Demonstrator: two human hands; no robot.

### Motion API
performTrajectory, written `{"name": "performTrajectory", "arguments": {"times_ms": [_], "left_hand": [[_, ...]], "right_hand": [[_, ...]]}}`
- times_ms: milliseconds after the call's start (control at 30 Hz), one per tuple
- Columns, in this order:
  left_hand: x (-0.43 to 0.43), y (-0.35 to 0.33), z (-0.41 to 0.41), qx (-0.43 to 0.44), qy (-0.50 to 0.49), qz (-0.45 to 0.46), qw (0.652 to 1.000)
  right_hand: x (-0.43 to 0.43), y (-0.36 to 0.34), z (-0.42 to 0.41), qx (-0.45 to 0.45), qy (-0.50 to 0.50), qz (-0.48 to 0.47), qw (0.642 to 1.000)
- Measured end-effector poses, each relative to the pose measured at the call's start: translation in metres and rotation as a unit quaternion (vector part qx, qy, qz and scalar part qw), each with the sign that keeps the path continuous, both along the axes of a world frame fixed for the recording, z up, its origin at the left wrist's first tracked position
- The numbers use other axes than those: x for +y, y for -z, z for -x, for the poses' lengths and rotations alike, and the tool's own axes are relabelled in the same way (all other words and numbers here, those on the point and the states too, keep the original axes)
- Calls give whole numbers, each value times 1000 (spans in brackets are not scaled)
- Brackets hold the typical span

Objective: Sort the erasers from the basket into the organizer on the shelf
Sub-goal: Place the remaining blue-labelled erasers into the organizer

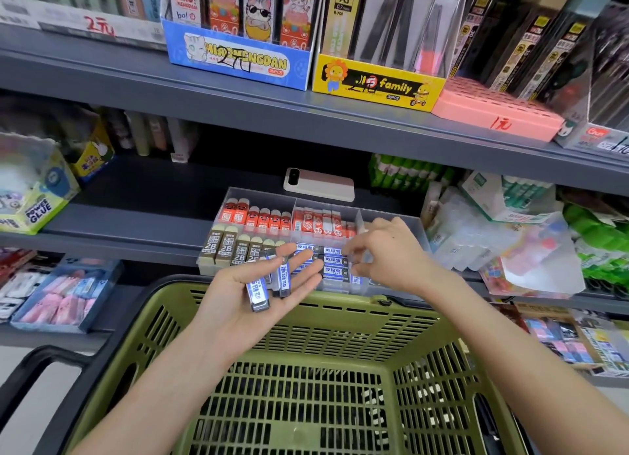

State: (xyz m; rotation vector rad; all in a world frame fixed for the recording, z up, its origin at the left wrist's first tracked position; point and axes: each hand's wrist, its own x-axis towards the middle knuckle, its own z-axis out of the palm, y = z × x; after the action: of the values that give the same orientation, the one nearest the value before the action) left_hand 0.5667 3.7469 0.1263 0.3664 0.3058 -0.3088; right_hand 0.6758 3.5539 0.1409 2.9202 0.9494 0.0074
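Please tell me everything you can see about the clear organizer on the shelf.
The organizer is a clear plastic tray with dividers, lying flat on the grey shelf behind the green basket. Its back-left compartment holds orange erasers, front-left brown 2B erasers, back-middle red-and-white ones, front-middle blue-and-white ones. The right hand reaches over its front right; the rightmost compartment is mostly hidden.

The shop shelving (102, 243) is grey metal, in tiers, evenly lit. A white phone (318, 184) lies on the middle shelf (143, 213). Above it, on the upper shelf (170, 90), stand a blue display box (238, 61) and a yellow display box (377, 84). Left of the phone sit glue boxes (41, 209), right of it green glue sticks (405, 175).
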Motion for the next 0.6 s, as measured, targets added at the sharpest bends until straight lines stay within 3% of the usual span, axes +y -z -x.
{"name": "performTrajectory", "arguments": {"times_ms": [100,300,433,533,600], "left_hand": [[-1,-1,0,0,4,10,1000],[-1,-6,-1,4,-1,39,999],[-1,-8,-1,-3,15,36,999],[2,-6,1,-8,30,33,999],[2,-6,2,-17,33,38,999]], "right_hand": [[-2,3,2,-17,15,-45,999],[6,7,-1,-89,-57,105,989],[12,0,7,-98,-39,116,988],[12,-12,25,-123,-31,-39,991],[20,-20,43,-34,-38,-220,974]]}}
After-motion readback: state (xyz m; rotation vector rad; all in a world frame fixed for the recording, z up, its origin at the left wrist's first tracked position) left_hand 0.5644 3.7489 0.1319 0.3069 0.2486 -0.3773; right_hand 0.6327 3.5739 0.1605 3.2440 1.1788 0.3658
